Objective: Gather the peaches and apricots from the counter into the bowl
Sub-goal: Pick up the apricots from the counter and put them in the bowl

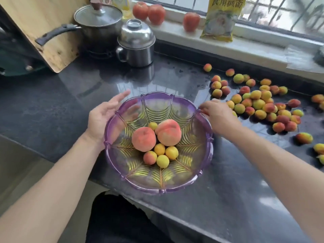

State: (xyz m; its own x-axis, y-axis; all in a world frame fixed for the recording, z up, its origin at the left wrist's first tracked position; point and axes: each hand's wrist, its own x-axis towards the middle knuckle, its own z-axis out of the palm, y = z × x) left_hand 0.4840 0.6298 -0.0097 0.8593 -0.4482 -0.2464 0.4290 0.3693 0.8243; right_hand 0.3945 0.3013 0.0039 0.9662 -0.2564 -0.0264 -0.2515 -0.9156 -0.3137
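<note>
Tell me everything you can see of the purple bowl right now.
The purple bowl is see-through, glass or plastic by its look, with a scalloped rim and yellowish leaf-like ribs fanning from the centre. It stands upright near the front edge of the dark counter. Inside lie two peaches and five small apricots. The left hand rests open against its left wall; the right hand is at its right rim, reaching among loose fruit.

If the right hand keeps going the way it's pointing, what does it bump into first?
Probably the small orange-yellow apricots just past the right hand, beside the purple glass bowl; its fingertips are hidden, so contact is unclear.
</note>
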